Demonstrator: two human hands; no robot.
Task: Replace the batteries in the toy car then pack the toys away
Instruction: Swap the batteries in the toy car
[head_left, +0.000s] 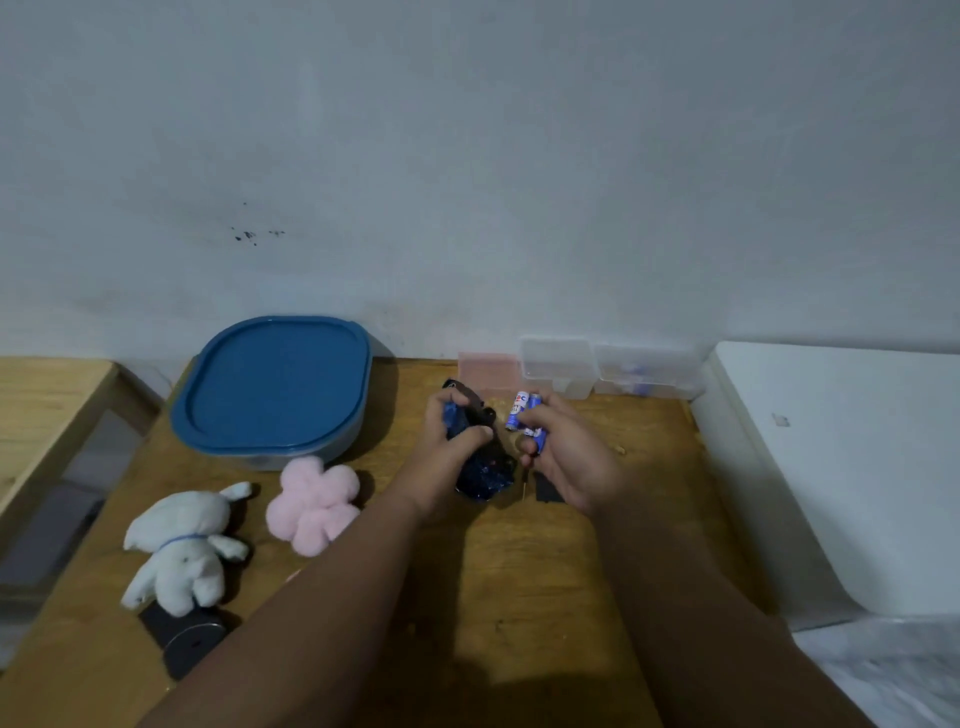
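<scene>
Two hands work over the tabletop (519, 597): one toy car (480, 470), at least two blue batteries (524, 413), two plush toys, one white (182, 548) and one pink (311, 501), one blue-lidded container (270, 387), and two clear boxes (558, 361) at the back.

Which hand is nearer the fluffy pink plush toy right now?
Left. The left hand, gripping the dark blue toy car, sits just right of the pink plush toy; the right hand, holding blue batteries, is farther right.
</scene>
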